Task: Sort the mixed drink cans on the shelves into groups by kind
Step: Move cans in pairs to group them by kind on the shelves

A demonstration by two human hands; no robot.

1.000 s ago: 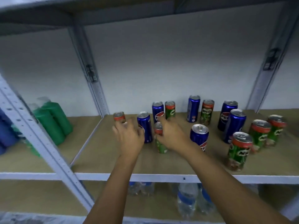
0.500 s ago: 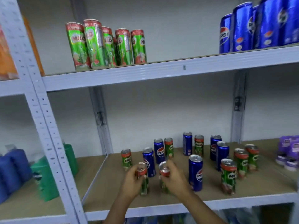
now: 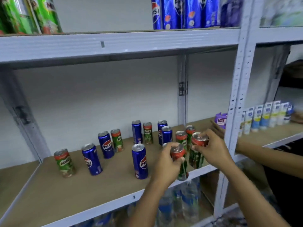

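My left hand [image 3: 165, 163] grips a green Milo can [image 3: 179, 161] near its red top, lifted off the middle shelf [image 3: 98, 190]. My right hand [image 3: 213, 149] holds a second green Milo can [image 3: 196, 154] by its top, just right of the first. Several blue Pepsi cans [image 3: 140, 161] and green Milo cans [image 3: 64, 163] stand mixed on the middle shelf. On the upper shelf [image 3: 114, 45], green Milo cans [image 3: 32, 15] stand grouped at the left and blue Pepsi cans [image 3: 180, 12] at the right.
A grey upright post [image 3: 241, 89] stands just right of my hands. Beyond it are purple packs [image 3: 221, 120] and white tubes [image 3: 265, 117]. Another person's arm [image 3: 265, 154] reaches in from the right. Water bottles [image 3: 185, 203] fill the shelf below.
Both hands have lifted the two Milo cans off the shelf and carried them rightward. The view has swung up and right, showing the right bay.
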